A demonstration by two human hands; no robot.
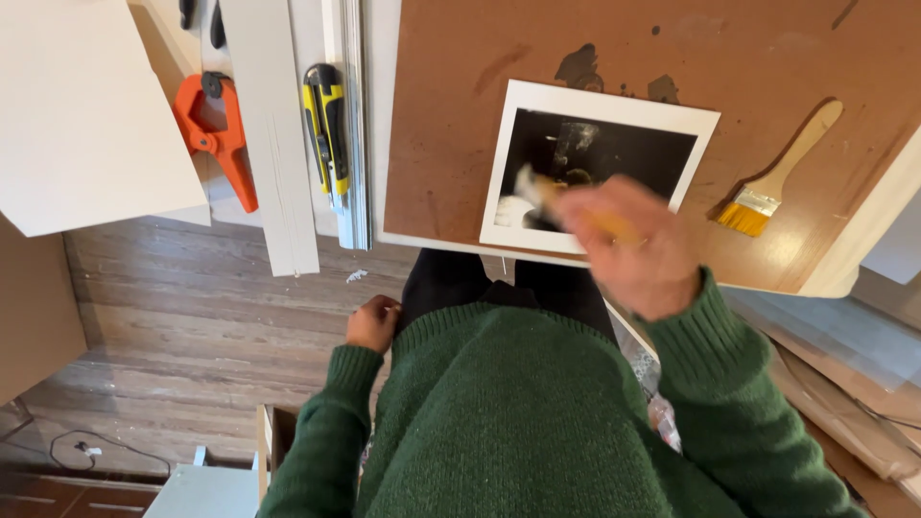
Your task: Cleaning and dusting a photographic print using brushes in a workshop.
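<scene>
At the centre of the frame the right hand [633,251] gripped a blurred brush [542,189] over the dark, white-bordered print [595,163] on the brown board [451,125], brushing seemingly unfinished, while the left hand [372,323], loosely curled and empty, hung lower left.

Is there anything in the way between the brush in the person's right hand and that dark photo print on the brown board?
Nothing visible. The right hand holds the small brush directly over the white-bordered print; the bristles look blurred above its lower left part. The wider spare brush lies off to the side.
</scene>
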